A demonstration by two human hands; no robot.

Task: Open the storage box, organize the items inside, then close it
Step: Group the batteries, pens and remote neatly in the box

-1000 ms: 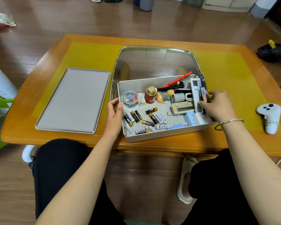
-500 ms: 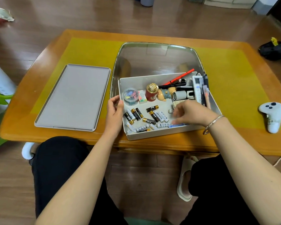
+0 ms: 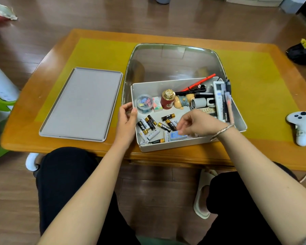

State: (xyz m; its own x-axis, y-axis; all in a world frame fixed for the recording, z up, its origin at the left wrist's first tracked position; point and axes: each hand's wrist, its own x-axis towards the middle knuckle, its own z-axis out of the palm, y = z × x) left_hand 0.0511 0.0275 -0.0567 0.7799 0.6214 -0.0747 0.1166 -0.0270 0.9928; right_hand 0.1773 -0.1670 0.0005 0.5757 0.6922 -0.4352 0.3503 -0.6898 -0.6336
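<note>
My left grip (image 3: 127,119) curls over the left wall of the open storage box (image 3: 168,147), which sits on the bench (image 3: 99,50). My right grip (image 3: 197,123) reaches into the box, fingertips over the loose batteries (image 3: 149,123) beside a blue pack (image 3: 176,135). The grey lid (image 3: 81,103) lies flat left of the box; a white controller (image 3: 301,128) lies well to its right.

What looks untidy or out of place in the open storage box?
The batteries lie loose at mixed angles on the floor of the storage box. A red pen leans tilted over the back wall. Nothing looks spilled or damaged.
</note>
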